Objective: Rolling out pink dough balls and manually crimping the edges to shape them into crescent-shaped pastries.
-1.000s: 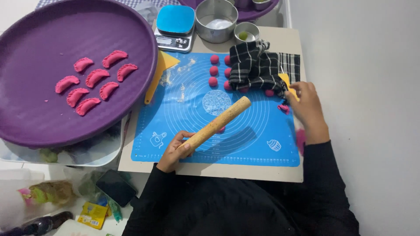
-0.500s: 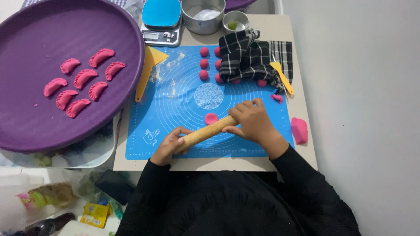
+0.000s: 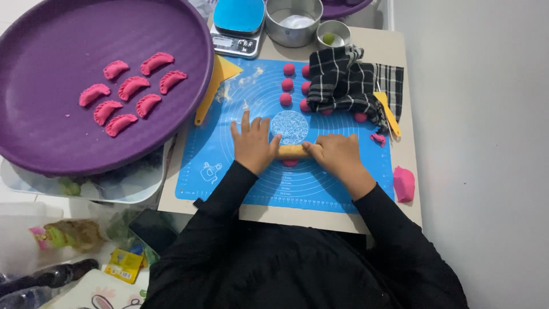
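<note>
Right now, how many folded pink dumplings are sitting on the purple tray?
7, all on the purple tray. Three in the upper row, three in the middle, one lowest. None look hidden.

Mat [image 3: 217, 166] open nearside — cloth [image 3: 343, 86], dough balls [image 3: 287, 84] crowd beyond.

Scale's grey screen [image 3: 230, 42]; perhaps yellow packet [image 3: 123, 264]
</note>
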